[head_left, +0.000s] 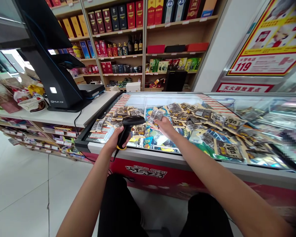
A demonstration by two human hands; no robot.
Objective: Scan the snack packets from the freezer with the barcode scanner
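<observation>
My left hand (115,141) is wrapped round the handle of a black barcode scanner (129,122), whose head points right over the freezer's glass top. In my right hand (165,126) is a small snack packet (156,115), pinched at its lower right edge a little to the right of the scanner. A large heap of similar packets (212,118) spreads over the glass to the right. To the left, behind the scanner, lies a smaller pile of packets (122,112). The print on the held packet is too small to read.
The red chest freezer (148,172) stands in front of my knees. On the left counter (88,116) are a black checkout terminal (61,75) and a paper bowl (33,103). Shelves (120,32) of boxed bottles line the back wall. A dark device (286,154) lies at the right edge.
</observation>
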